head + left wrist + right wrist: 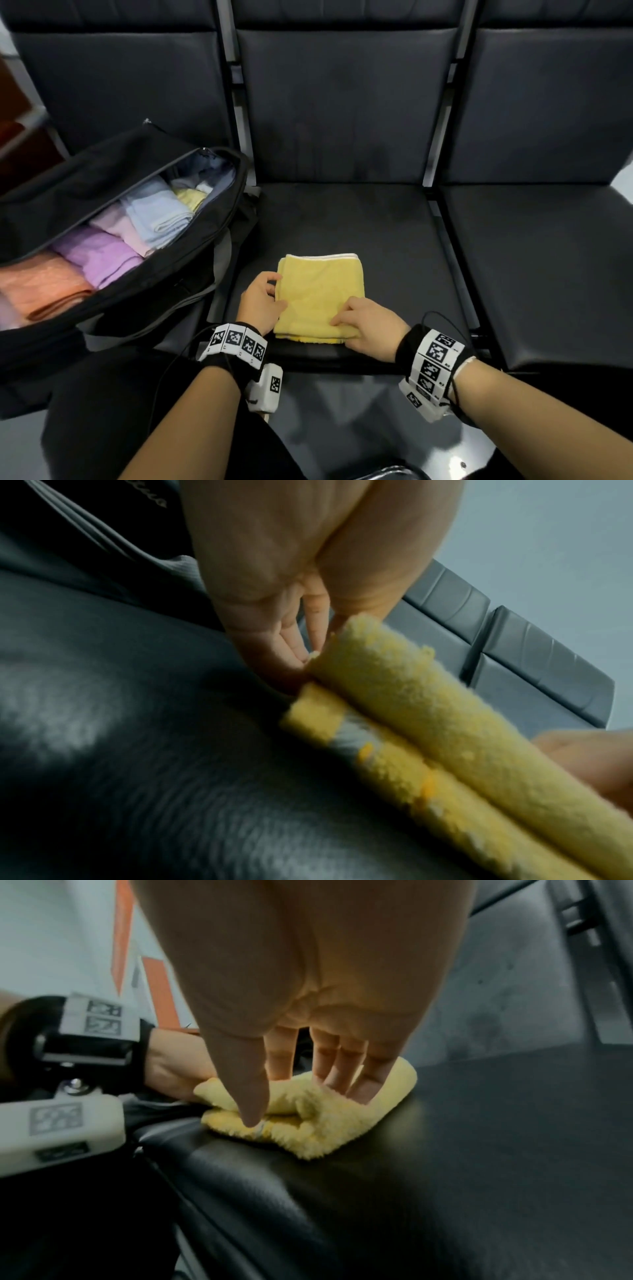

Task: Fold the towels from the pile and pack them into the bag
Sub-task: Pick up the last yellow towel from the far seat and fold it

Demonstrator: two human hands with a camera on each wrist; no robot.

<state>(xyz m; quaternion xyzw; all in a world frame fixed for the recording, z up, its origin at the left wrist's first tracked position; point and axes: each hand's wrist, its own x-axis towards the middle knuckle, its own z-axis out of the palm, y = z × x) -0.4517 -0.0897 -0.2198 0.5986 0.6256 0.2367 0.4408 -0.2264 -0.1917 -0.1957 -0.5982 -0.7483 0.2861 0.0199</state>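
Note:
A folded yellow towel [318, 291] [428, 710] [342, 1123] lies flat on the middle black seat [342, 222]. My left hand [263, 298] [274, 631] grips its left edge, thumb on top and fingers curled at the side. At the towel's near edge my right hand [366, 325] [342, 1069] lays its fingers on top, and the thumb pinches the front fold, bunching the cloth. The open black bag [171, 274] stands on the left seat. It holds folded orange [44, 287], purple [99, 257], pink, blue [161, 212] and yellow towels in a row.
The right seat [548, 257] and the seat backs [342, 102] are bare black leather. The bag's edge lies close to the towel's left side. My dark-clad knees are below the seat's front edge. No towel pile is in view.

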